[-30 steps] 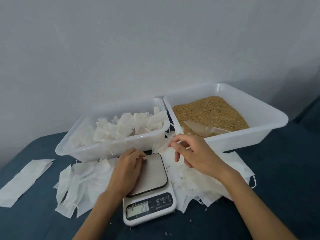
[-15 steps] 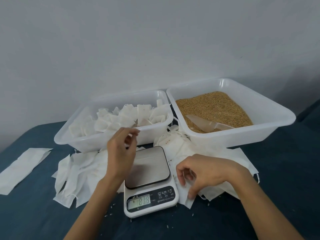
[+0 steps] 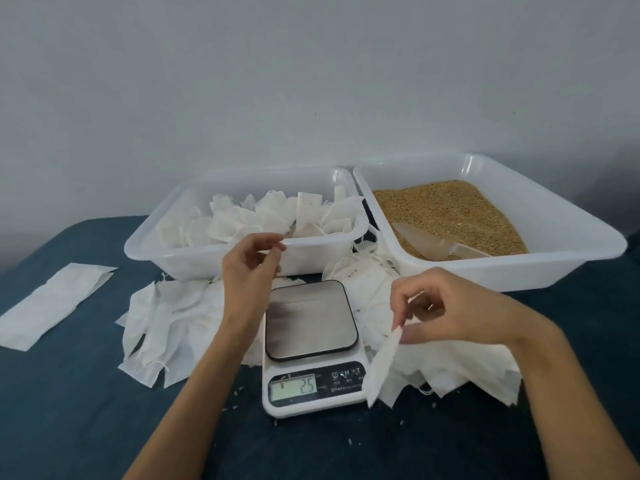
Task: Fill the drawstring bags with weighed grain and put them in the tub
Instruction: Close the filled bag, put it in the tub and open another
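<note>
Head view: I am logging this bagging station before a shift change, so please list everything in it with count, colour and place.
Scale: one, white with a steel plate, centre front, display reads 25.
Grain tub: one, clear white, back right, holds tan grain.
Scoop: one, translucent, lying in the grain.
Bag tub: one, clear white, back left, holds filled bags, too many to count.
Empty bags: white piles left and right of the scale, uncounted.
Folded sheet: one, white, far left.
Table cover: dark blue, strewn with loose grains.
Left hand: raised before the bag tub, holds nothing clear.
Right hand: pinches one empty bag.
</note>
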`<state>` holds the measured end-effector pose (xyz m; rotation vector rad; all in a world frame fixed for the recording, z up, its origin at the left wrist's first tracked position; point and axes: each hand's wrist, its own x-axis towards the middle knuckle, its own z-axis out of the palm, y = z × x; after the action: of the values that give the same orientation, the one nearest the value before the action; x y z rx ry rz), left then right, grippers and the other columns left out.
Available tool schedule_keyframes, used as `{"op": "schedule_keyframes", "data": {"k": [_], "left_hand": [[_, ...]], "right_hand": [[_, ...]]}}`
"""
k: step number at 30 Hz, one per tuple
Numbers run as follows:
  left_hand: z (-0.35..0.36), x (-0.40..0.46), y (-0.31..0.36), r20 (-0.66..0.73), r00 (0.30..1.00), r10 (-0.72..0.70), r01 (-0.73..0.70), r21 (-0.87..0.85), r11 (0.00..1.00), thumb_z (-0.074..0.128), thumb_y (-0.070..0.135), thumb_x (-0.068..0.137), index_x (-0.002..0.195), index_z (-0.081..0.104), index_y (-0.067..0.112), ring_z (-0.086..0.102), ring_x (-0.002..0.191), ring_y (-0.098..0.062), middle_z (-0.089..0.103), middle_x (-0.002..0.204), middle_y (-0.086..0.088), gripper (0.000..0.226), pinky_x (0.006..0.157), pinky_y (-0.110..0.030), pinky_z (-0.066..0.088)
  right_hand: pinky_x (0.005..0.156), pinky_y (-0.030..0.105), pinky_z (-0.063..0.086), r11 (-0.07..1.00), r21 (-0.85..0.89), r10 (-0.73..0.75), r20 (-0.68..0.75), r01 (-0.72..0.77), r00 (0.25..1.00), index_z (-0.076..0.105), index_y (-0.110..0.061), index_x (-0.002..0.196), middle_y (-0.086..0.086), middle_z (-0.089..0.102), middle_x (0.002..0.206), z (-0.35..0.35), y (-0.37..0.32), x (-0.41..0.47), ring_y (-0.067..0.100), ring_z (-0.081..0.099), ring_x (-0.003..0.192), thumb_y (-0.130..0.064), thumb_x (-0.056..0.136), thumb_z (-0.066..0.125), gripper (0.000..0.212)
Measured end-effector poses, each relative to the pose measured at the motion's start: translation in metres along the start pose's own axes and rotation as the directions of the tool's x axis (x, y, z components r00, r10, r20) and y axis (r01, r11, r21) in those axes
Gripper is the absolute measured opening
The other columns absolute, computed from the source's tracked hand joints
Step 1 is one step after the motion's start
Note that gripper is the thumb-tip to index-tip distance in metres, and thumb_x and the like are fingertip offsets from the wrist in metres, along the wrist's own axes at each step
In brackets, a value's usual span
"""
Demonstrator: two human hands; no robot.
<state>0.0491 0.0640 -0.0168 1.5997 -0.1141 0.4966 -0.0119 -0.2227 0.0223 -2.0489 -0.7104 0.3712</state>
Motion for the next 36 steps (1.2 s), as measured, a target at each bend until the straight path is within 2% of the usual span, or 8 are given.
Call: {"op": "schedule_keyframes", "data": {"k": [5,10,13,16,18,22,29,36], "left_hand": [[0.01,-0.009,0.005,0.232,0.972,-0.029,0.067,-0.159,0.985,0.069,0.012,0.099,0.103,0.077,0.01,0.061,0.071,-0.019,0.072,0.091,-0.011,0.009,0.068,-0.029,0.054],[0.019,-0.021,0.006,0.57,0.81,-0.138,0.297,-0.197,0.934,0.058,0.073,0.092,0.127,0.074,0.024,0.069,0.121,-0.026,0.074,0.127,-0.006,0.062,0.095,-0.044,0.059],[0.018,-0.023,0.008,0.545,0.823,-0.163,0.322,-0.209,0.923,0.067,0.075,0.085,0.125,0.074,0.02,0.071,0.114,-0.029,0.075,0.124,-0.009,0.069,0.086,-0.044,0.06],[0.017,-0.021,0.006,0.521,0.844,-0.13,0.267,-0.197,0.943,0.076,0.045,0.091,0.115,0.079,0.017,0.075,0.105,-0.024,0.078,0.115,-0.007,0.037,0.084,-0.036,0.063],[0.018,-0.021,0.003,0.483,0.866,-0.132,0.267,-0.223,0.938,0.075,0.027,0.093,0.113,0.079,0.009,0.075,0.106,-0.026,0.078,0.114,-0.012,0.027,0.086,-0.034,0.062],[0.018,-0.019,0.0,0.389,0.908,-0.155,0.291,-0.322,0.901,0.073,0.02,0.092,0.109,0.078,0.005,0.076,0.099,-0.028,0.078,0.11,-0.017,0.024,0.08,-0.029,0.06],[0.023,-0.025,0.004,0.426,0.88,-0.211,0.34,-0.255,0.905,0.073,0.01,0.094,0.094,0.075,0.004,0.059,0.065,-0.019,0.069,0.077,-0.01,0.006,0.061,-0.026,0.052],[0.027,-0.033,0.013,0.053,0.997,0.064,-0.068,0.087,0.994,0.084,0.008,0.085,0.097,0.048,0.019,0.041,0.063,-0.011,0.044,0.07,0.012,0.039,0.06,-0.022,0.043]], "right_hand": [[0.051,0.021,0.037,0.96,0.261,-0.018,-0.296,0.099,0.955,0.061,-0.006,0.09,0.0,0.054,0.073,-0.006,-0.012,0.017,0.009,0.045,0.06,-0.025,0.089,0.078,0.025],[0.045,0.023,0.043,0.973,0.205,0.01,-0.496,0.106,0.868,0.065,-0.008,0.094,0.009,0.063,0.068,0.012,-0.02,0.063,0.011,0.049,0.05,-0.016,0.092,0.072,0.011],[0.042,0.025,0.046,0.97,0.209,0.024,-0.582,0.121,0.813,0.067,-0.008,0.097,0.019,0.065,0.074,0.019,-0.015,0.073,0.019,0.055,0.055,-0.014,0.093,0.071,0.008],[0.043,0.029,0.051,0.961,0.232,0.025,-0.61,0.148,0.792,0.069,-0.019,0.096,0.015,0.067,0.083,0.025,-0.009,0.069,0.019,0.063,0.062,-0.019,0.094,0.071,0.003],[0.047,0.031,0.054,0.955,0.27,0.04,-0.533,0.125,0.845,0.07,-0.03,0.101,0.005,0.07,0.093,0.03,-0.006,0.066,0.016,0.07,0.075,-0.03,0.091,0.073,0.01],[0.054,0.033,0.058,0.969,0.238,0.033,-0.395,0.068,0.918,0.071,-0.016,0.112,0.004,0.075,0.091,0.04,-0.003,0.068,0.023,0.072,0.075,-0.021,0.091,0.075,0.022],[0.056,0.032,0.061,0.934,0.301,0.036,-0.616,0.192,0.787,0.076,-0.021,0.09,0.008,0.074,0.08,0.029,-0.005,0.065,0.021,0.071,0.071,-0.009,0.091,0.073,0.013],[0.056,0.033,0.06,0.994,0.098,0.037,-0.687,0.042,0.725,0.065,-0.007,0.077,0.007,0.068,0.066,0.036,-0.003,0.065,0.022,0.067,0.053,-0.017,0.085,0.081,0.02]]}}
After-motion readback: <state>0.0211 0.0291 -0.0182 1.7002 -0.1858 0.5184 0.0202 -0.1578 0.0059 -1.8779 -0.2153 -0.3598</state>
